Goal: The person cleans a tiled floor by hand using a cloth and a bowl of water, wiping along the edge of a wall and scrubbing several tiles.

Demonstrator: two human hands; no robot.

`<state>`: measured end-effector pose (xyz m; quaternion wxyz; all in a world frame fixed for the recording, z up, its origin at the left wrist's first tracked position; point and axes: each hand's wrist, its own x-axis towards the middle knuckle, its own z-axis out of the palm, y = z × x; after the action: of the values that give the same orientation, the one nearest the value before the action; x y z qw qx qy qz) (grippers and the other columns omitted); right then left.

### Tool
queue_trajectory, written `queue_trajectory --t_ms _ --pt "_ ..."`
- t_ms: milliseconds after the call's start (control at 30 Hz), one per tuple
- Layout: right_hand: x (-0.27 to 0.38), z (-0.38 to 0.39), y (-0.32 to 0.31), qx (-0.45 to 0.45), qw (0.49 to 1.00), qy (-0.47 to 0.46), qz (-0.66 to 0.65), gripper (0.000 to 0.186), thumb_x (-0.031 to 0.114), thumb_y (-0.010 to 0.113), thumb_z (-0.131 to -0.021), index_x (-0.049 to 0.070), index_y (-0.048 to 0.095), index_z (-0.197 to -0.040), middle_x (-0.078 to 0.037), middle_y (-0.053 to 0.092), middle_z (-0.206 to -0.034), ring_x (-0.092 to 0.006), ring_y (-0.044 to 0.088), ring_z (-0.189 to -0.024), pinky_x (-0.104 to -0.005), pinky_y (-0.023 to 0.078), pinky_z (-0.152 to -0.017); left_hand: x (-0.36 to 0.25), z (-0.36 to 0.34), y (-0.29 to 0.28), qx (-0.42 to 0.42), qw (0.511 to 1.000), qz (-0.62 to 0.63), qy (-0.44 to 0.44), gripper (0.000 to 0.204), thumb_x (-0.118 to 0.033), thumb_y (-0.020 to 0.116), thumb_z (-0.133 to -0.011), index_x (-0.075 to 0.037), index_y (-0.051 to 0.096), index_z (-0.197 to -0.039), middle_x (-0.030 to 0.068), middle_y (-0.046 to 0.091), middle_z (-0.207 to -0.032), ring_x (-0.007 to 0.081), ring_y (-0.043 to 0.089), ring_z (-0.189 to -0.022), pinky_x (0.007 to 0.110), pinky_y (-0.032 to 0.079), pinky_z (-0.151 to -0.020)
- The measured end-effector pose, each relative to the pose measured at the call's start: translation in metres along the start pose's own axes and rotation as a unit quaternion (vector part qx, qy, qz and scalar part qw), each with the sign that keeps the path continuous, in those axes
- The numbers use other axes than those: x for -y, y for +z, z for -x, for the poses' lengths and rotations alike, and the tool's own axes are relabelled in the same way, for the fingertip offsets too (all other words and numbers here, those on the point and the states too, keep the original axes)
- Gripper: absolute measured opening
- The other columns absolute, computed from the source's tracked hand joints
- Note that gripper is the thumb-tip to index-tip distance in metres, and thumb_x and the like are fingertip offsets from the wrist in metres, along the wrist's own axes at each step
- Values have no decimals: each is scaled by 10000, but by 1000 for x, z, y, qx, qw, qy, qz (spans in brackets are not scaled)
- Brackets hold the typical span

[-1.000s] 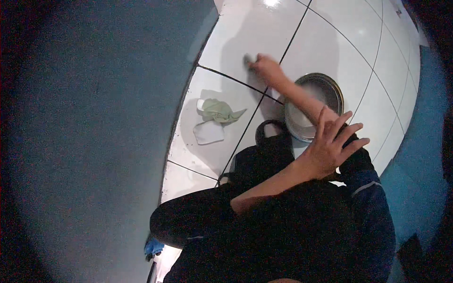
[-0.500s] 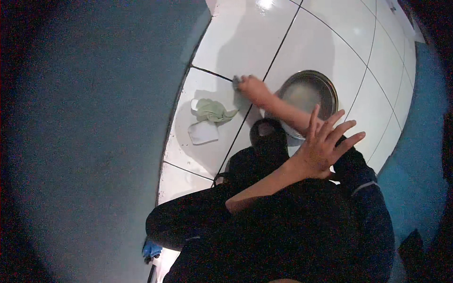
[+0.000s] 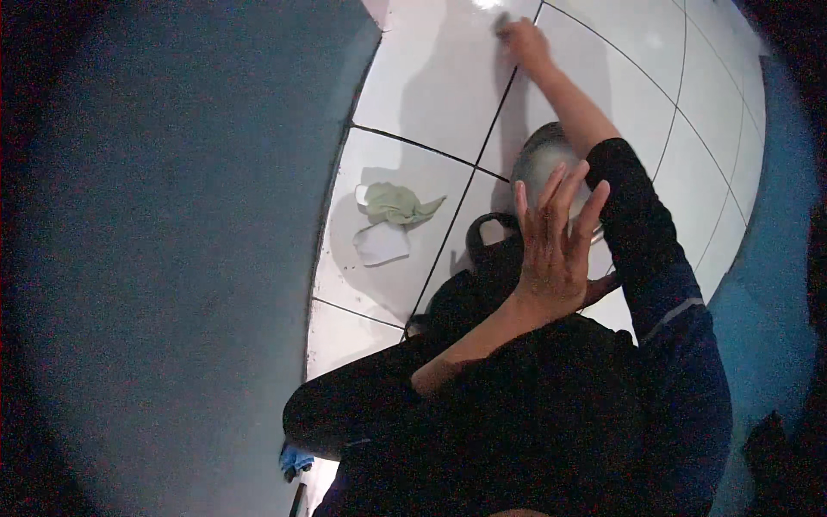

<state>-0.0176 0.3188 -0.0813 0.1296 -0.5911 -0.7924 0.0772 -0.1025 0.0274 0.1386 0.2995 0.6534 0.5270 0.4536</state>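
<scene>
My right hand (image 3: 527,45) is stretched far forward over the white tiled floor (image 3: 431,82). Its fingers are closed on a small grey pad (image 3: 503,28), which is blurred at the fingertips, so I cannot tell its exact kind. My left hand (image 3: 556,250) is raised above my lap, fingers spread, holding nothing. Beyond it stands a round metal basin (image 3: 544,157) with cloudy liquid in it, partly hidden by my left hand and right arm. Left of the basin, a crumpled pale green cloth (image 3: 398,204) lies on the tiles beside a white, flat-looking piece (image 3: 382,245).
My foot in a black sandal (image 3: 493,237) rests between the cloth and the basin. A grey-blue surface (image 3: 189,233) borders the tiles on the left, and a blue one (image 3: 758,250) on the right. Something small and blue (image 3: 295,459) lies at lower left.
My right hand has swept forward and to the right with the grey pad, away from beside the green cloth. My left hand has shifted slightly left, its fingers now pointing more forward.
</scene>
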Motion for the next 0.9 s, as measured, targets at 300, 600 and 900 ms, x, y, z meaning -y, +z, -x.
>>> queue_trajectory --t_ms 300,600,900 --pt "-1 53 -5 121 986 -108 -33 243 52 591 -727 104 671 -950 -147 582 -889 -346 586 -866 -421 481 -753 9 1 1 -24 1000 2 18 987 -503 747 -647 -61 266 -1386 210 286 -1403 408 270 -1309 653 116 -1025" --pt "-11 38 -32 82 990 -93 -71 183 184 588 -728 55 666 -832 -175 610 -846 -351 614 -831 -430 504 -713 -4 -3 9 41 997 58 31 884 -418 664 -700 -77 245 -1400 202 273 -1410 406 239 -1318 655 83 -1032" --pt "27 103 -98 95 895 93 -427 311 217 656 -830 77 635 -1107 -68 649 -972 -199 616 -868 -324 495 -763 0 23 13 42 998 41 9 826 -455 592 -740 -58 264 -1387 199 280 -1417 395 240 -1323 627 95 -1050"
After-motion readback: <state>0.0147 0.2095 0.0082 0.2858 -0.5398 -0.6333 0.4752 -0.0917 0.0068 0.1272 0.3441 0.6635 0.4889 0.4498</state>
